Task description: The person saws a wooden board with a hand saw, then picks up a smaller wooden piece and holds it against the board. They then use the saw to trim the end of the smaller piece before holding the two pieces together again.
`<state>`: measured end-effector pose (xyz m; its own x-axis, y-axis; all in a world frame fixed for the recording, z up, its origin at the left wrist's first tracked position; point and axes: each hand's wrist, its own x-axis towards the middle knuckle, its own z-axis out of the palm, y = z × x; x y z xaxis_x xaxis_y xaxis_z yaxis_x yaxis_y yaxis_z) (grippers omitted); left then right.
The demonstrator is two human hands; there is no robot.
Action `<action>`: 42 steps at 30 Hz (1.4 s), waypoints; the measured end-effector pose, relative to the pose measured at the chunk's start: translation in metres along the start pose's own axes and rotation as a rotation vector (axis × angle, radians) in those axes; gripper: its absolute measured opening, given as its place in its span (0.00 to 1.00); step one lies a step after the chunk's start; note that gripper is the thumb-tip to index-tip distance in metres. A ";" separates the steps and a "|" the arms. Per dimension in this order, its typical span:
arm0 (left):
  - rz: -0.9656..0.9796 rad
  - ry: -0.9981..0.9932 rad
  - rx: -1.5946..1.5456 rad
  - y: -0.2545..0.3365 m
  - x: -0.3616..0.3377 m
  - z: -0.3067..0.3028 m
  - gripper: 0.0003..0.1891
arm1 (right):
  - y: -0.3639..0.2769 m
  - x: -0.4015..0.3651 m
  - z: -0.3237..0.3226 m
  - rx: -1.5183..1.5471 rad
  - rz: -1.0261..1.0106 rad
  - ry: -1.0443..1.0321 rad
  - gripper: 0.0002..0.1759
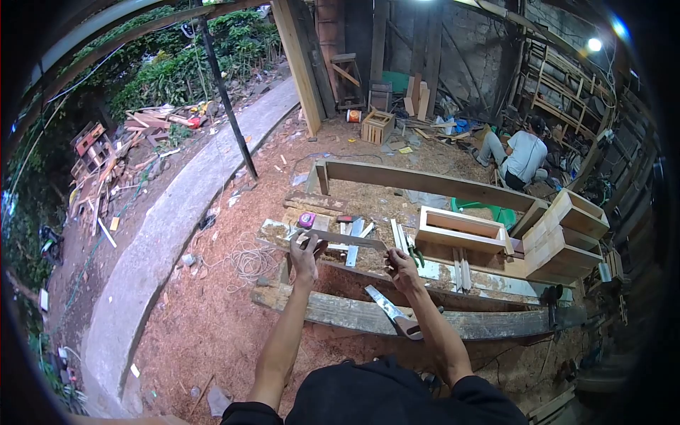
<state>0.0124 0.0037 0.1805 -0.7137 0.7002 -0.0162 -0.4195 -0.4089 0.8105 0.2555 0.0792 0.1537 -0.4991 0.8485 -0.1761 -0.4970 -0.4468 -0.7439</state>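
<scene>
Between my two hands a thin, flat wooden strip (pixel 350 239) is held level above the workbench; its exact material is hard to make out. My left hand (pixel 305 261) is closed on the left end. The right end is pinched by my right hand (pixel 402 270). Just beyond my left hand lies a pink tape measure (pixel 306 220), with a hammer (pixel 346 219) to its right. A handsaw (pixel 388 309) rests across the bench's near beam (pixel 340 312), below my right hand. Pliers with green handles (pixel 416 256) lie right of that hand.
An open wooden box frame (pixel 464 231) and stacked wooden boxes (pixel 567 237) stand on the bench's right side. Behind it sits a green basin (pixel 489 211). A person (pixel 523 157) crouches at the back right. Coiled cord (pixel 251 261) lies on the shavings-covered floor at left.
</scene>
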 end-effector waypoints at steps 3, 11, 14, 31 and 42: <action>0.023 -0.061 0.044 0.002 0.003 -0.011 0.15 | 0.004 0.001 0.002 -0.154 0.014 0.121 0.10; 0.041 -0.081 0.079 -0.016 -0.001 -0.029 0.16 | 0.025 0.020 0.006 -0.456 -0.324 0.445 0.09; 0.033 -0.102 0.086 -0.014 -0.005 -0.031 0.15 | 0.019 0.015 0.017 -0.399 -0.397 0.452 0.09; -0.514 -0.150 0.018 -0.092 -0.019 -0.087 0.14 | 0.055 -0.051 -0.021 -1.062 -0.392 0.552 0.09; -0.840 0.047 0.233 -0.220 -0.048 -0.118 0.12 | 0.089 -0.090 -0.168 -1.497 0.123 0.465 0.17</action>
<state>0.0734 -0.0090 -0.0662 -0.2447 0.6890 -0.6823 -0.6954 0.3657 0.6186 0.3754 0.0105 -0.0043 -0.0885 0.9650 -0.2468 0.7965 -0.0802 -0.5993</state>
